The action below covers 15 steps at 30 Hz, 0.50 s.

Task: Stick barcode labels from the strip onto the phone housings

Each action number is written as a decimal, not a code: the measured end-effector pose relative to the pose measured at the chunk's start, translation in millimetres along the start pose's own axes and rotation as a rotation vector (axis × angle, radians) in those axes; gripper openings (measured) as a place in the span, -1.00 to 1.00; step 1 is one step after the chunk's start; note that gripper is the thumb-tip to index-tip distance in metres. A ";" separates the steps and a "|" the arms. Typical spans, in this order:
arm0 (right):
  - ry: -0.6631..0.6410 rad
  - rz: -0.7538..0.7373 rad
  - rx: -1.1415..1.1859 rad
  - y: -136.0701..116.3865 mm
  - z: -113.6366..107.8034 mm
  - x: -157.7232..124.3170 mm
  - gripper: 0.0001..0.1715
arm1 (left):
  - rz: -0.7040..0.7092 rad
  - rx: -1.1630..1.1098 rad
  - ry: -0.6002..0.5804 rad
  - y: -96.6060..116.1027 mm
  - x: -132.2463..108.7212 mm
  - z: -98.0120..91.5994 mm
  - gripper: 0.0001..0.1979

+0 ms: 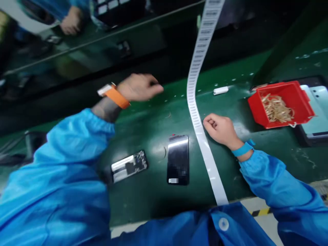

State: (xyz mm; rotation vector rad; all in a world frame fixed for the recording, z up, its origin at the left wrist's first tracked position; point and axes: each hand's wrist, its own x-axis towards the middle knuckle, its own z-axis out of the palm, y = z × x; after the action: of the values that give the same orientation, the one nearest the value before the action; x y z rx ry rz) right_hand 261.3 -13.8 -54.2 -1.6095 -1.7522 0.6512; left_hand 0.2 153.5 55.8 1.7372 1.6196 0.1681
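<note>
A long white strip of labels [196,75] runs from the top over the green table down to its front edge. My right hand [219,129] is closed beside the strip's right edge; whether its fingers pinch anything is hidden. My left hand [140,87], slightly blurred, is raised left of the strip, its fingers curled; what they hold, if anything, cannot be made out. A dark phone screen [178,159] lies between the strip and an opened phone body [129,166], which shows its inner parts. Behind my right hand lies a small white object [220,90].
A red bin [294,99] of rubber bands stands at the right, beside light-coloured phones [319,109] on a dark tray. Dark cables [15,147] lie at the left. Past a raised ledge, another person's hand [71,22] rests at the upper left.
</note>
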 end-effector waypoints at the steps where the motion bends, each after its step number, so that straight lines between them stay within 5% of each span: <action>1: -0.004 0.002 -0.015 0.1 0.5 0.4 -0.88 | 0.021 0.069 0.014 -5.9 -34.8 20.6 -0.42; 4: -0.023 -0.004 -0.068 0.0 -0.1 0.0 -0.88 | 0.266 0.414 0.031 -21.8 -130.4 90.1 -0.13; 7: -0.030 -0.048 -0.086 1.7 -3.7 -1.7 -0.85 | 0.286 0.400 0.016 -27.8 -179.0 142.2 0.05; 10: -0.015 -0.104 -0.058 5.5 -7.0 -2.7 -0.82 | 0.246 0.361 0.022 -19.4 -183.6 163.1 0.11; 15: 0.013 -0.119 -0.041 8.9 -8.1 -1.8 -0.82 | 0.221 0.527 0.052 -0.9 -170.4 159.5 0.18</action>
State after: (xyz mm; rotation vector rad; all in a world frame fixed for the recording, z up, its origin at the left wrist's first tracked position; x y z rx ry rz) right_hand 273.3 -15.2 -55.7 -1.5193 -1.8470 0.5503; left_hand 55.5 -67.7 5.8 2.3282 1.5981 -0.1241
